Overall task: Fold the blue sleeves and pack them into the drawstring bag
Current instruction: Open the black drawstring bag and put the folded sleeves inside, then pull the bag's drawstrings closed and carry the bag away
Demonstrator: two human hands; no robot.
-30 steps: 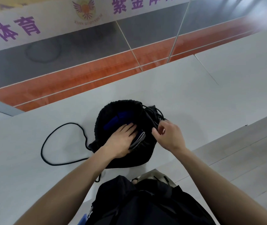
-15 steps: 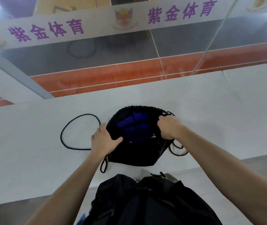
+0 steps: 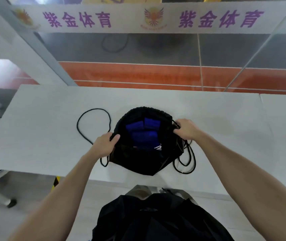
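Two bag (image 3: 144, 160) rims gripped, left hand (image 3: 104, 145), right hand (image 3: 185, 130), bare tabletop (image 3: 225, 108) beyond

Lower ends of the blue fabric sleeves (image 3: 144, 133) are hidden behind the near rim of the black drawstring bag (image 3: 138, 159); their count is unclear. The left hand (image 3: 104, 145) fingers wrap the rim, tips unseen. The right hand (image 3: 186, 130) fingertips are buried in bunched fabric and cord. The white mark (image 3: 158, 147) inside the bag is too small to read. The white tabletop (image 3: 51, 136) is cut off at the right edge.
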